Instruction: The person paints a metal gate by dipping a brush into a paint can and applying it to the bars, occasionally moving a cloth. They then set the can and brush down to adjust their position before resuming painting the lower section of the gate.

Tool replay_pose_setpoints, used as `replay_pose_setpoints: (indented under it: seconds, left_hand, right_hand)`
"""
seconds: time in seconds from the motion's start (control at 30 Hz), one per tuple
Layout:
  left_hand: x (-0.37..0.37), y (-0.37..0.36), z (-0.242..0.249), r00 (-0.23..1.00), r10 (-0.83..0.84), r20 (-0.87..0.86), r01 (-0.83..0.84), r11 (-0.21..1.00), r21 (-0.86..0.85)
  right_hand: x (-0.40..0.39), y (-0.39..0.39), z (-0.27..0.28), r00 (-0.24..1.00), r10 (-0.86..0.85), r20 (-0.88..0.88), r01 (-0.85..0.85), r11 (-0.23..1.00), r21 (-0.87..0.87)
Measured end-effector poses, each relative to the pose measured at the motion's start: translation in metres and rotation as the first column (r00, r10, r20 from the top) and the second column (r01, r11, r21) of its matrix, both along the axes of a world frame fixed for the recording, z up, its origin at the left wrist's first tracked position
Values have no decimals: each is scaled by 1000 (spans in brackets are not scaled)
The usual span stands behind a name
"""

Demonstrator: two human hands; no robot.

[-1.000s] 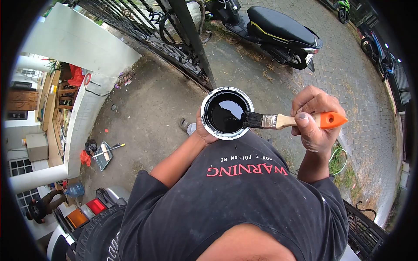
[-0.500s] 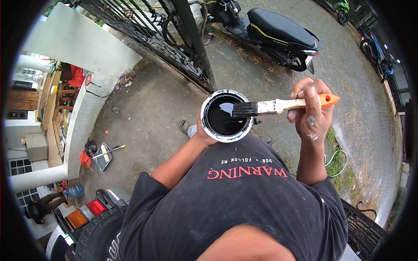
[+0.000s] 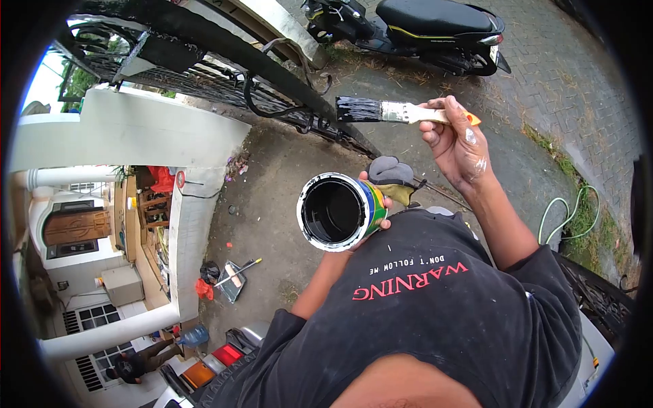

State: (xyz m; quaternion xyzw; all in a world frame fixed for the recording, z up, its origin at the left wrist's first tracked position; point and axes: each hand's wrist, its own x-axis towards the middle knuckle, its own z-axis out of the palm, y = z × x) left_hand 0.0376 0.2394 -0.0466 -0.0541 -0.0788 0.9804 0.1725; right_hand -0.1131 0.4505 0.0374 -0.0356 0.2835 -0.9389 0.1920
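Observation:
My left hand (image 3: 387, 203) is wrapped round a paint can (image 3: 375, 209) with a colourful label. The can tilts so its paint-smeared mouth faces me, and dark black paint (image 3: 335, 212) shows inside. In my right hand (image 3: 461, 148) is a paintbrush (image 3: 394, 111), gripped by its pale handle with an orange end. Its bristles are coated in wet black paint and point left, above and apart from the can. White paint marks spot my right hand. Behind the bristle tip runs a black metal gate (image 3: 272, 95).
A black scooter (image 3: 439, 34) is parked beyond the gate. On the ground at left lies a roller tray (image 3: 232, 284) with a roller. A green hose (image 3: 554, 204) curls at right. Another person (image 3: 139, 364) is at lower left, near a blue water jug (image 3: 194, 335).
The brush has come out from over the can mouth, moving up and left with bristles now glossy. The can has tilted, showing its label. My view has turned toward the gate.

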Motion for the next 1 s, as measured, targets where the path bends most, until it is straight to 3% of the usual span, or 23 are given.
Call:
replay_pose_setpoints:
  seconds: [0.07, 0.17, 0.43, 0.53, 0.63, 1.0]
  left_hand:
    - [3, -15, 10, 999, -37, -33, 29, 975, -221]
    - [9, -41, 13, 1000, -19, 2, 19, 977, -212]
    - [15, -140, 26, 998, -58, -9, 54, 970, -238]
    - [5, -176, 30, 995, -99, -24, 92, 974, -208]
    - [-3, -205, 33, 993, -116, -20, 108, 965, -240]
    - [-25, -269, 44, 975, -166, 149, 192, 964, -184]
  right_hand:
    - [-8, -5, -13, 998, -48, 37, 49, 999, -17]
    - [-17, -21, -38, 989, -107, 104, 105, 994, 24]
    - [-14, -72, -63, 935, -195, 297, 239, 964, -117]
    - [-15, -83, -82, 897, -262, 356, 298, 953, -48]
    - [-16, -102, -112, 869, -380, 316, 361, 925, 119]
    - [-1, -169, -153, 818, -436, 375, 451, 891, 51]
